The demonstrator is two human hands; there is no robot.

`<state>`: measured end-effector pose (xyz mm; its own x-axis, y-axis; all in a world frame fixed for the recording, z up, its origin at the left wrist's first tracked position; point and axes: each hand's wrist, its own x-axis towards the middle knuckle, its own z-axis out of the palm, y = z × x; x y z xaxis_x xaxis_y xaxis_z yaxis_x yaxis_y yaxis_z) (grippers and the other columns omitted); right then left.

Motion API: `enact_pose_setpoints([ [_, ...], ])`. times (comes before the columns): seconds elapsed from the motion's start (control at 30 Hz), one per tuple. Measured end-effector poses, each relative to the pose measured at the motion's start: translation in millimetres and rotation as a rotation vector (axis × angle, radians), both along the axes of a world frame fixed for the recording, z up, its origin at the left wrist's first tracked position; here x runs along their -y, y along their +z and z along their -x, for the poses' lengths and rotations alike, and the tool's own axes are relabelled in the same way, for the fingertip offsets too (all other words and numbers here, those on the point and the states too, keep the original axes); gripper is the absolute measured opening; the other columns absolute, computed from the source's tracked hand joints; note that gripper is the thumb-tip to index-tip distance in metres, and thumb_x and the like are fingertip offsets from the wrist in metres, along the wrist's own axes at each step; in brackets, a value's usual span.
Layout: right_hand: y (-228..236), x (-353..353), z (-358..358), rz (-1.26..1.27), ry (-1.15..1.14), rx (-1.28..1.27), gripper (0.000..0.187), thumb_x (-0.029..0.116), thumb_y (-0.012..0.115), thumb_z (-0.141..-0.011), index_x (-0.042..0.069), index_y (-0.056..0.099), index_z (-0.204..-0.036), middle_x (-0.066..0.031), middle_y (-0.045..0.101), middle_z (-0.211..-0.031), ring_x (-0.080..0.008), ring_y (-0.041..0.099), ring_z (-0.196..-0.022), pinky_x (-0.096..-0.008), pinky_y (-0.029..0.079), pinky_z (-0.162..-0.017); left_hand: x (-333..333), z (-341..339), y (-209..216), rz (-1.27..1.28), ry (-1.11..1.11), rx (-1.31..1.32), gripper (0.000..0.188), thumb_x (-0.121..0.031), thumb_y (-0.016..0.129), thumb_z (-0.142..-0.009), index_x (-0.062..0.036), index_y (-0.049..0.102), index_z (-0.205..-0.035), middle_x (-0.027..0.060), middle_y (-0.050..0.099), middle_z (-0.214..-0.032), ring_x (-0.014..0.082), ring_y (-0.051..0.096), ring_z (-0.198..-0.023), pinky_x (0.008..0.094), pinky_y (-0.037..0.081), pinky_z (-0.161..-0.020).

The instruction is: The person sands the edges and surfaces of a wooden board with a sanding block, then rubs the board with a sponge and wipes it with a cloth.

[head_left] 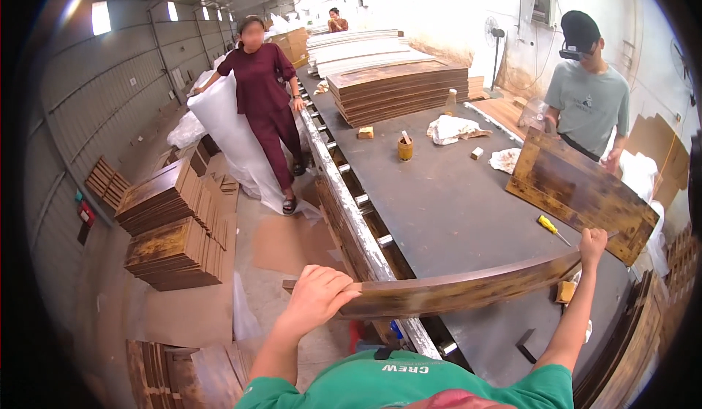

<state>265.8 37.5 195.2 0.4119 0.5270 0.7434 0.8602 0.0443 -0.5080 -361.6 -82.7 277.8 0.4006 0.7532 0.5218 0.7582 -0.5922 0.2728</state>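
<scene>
A long brown wooden panel (453, 293) with dark mottled stain is held up edge-on across the front of me, above the near part of the grey worktable (431, 182). My left hand (318, 297) grips its left end, out past the table's side rail. At the other end, my right hand (593, 247) is closed around the panel's edge. Close to my right hand lies a yellow-handled screwdriver (553, 230). A yellowish block (565, 292) sits partly behind the panel, and a black angled piece (526, 346) rests nearer to me.
Across the table, a co-worker in grey holds a tilted framed panel (578, 193). Stacked panels (398, 91), a small pot (405, 148) and rags (455, 130) occupy the far part. Another person stands left by wrapped rolls (227, 131). Panel piles (172, 252) stand on the floor.
</scene>
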Motion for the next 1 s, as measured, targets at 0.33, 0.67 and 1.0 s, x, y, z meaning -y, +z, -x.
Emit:
enact_pose_setpoints([
  [0.33, -2, -2, -4, 0.082, 0.003, 0.000, 0.024, 0.010, 0.055, -0.072, -0.003, 0.044, -0.055, -0.0116, 0.046, -0.059, -0.0255, 0.045, -0.072, -0.0374, 0.038, -0.068, 12, 30, -9, 0.095, 0.101, 0.199, 0.019, -0.019, 0.073, -0.076, -0.0074, 0.069, -0.090, 0.0045, 0.069, -0.088, 0.0200, 0.064, -0.082, 0.0325, 0.043, -0.076],
  [0.67, -3, 0, -9, 0.060, 0.002, -0.019, 0.026, 0.011, 0.055, -0.073, -0.003, 0.044, -0.055, -0.0125, 0.046, -0.061, -0.0264, 0.047, -0.073, -0.0383, 0.038, -0.067, 23, 59, -30, -0.256, 0.457, 0.518, 0.003, -0.007, 0.070, -0.075, -0.0057, 0.068, -0.075, 0.0061, 0.068, -0.083, 0.0253, 0.063, -0.086, 0.0346, 0.043, -0.080],
  [1.0, -8, -3, -16, 0.047, -0.009, -0.022, 0.027, 0.011, 0.056, -0.074, -0.004, 0.041, -0.058, -0.0128, 0.045, -0.063, -0.0260, 0.045, -0.069, -0.0391, 0.036, -0.064, 12, -12, -15, -0.343, 0.307, -0.032, 0.036, -0.033, 0.076, -0.072, -0.0056, 0.062, -0.091, 0.0142, 0.060, -0.109, 0.0320, 0.055, -0.107, 0.0455, 0.038, -0.090],
])
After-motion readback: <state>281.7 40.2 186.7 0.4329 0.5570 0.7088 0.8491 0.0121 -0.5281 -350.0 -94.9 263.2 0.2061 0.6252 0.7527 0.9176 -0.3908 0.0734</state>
